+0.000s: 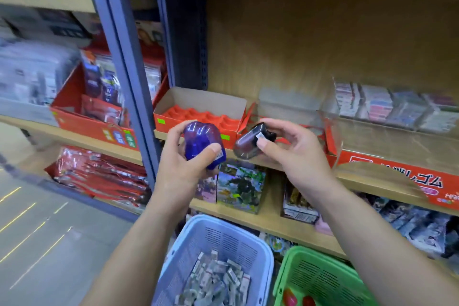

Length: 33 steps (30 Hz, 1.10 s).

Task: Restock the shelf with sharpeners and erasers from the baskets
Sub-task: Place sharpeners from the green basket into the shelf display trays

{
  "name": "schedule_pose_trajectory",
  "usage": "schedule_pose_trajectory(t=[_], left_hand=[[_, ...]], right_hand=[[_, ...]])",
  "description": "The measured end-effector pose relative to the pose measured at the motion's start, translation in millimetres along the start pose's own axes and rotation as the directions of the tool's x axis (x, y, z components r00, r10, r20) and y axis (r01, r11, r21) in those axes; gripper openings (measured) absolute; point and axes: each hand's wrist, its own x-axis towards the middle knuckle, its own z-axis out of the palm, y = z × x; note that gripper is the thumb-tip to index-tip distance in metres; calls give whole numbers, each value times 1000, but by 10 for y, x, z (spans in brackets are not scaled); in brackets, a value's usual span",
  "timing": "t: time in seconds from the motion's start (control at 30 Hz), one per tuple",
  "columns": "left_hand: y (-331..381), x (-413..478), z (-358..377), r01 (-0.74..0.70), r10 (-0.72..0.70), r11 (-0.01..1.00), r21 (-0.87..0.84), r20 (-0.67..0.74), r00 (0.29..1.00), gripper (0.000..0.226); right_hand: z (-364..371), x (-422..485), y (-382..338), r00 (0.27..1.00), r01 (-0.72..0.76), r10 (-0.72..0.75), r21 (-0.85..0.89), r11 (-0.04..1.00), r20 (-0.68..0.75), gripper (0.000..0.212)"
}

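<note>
Blue basket (269,253) below our wrists. Left hand (178,169) wraps blue sharpener (201,141), right hand (295,154) pinches dark sharpener (248,143). We judge both light, hard, slick; hold by the sides.

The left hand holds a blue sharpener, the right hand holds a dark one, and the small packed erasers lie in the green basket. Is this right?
Not quite. The head view shows the erasers in the pale blue basket; the green basket stands beside it. The rest holds: the left hand grips the blue sharpener, the right hand the dark sharpener.
</note>
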Motion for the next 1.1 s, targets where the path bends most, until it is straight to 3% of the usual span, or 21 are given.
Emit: schedule_pose_trajectory(t=[0.17,0.3,0.47,0.6,0.77,0.93,1.1], left_hand=[[-31,156,-348,-33,35,998,44,-54,998,52],[-47,287,-582,-44,52,996,72,-111,993,55],[-106,360,-762,-30,45,995,97,-157,987,56],[-97,383,-833,-41,61,992,120,-164,985,55],[-95,430,-922,-53,75,990,131,-172,982,55],[-76,451,-991,-47,66,993,113,-174,982,58],[-100,486,-1035,-32,51,994,106,-176,983,59]], right_hand=[[299,474,-49,998,61,-60,-69,996,12,30],[645,936,-37,988,137,-116,-226,964,100,25],[940,1338,75,973,128,-83,-206,970,214,32],[1016,1556,184,970,145,-87,-255,956,229,13],[1202,1778,281,936,268,-115,-463,845,332,37],[1439,1854,414,962,247,-137,-545,802,235,43],[1518,1916,507,950,309,-204,-608,732,237,38]])
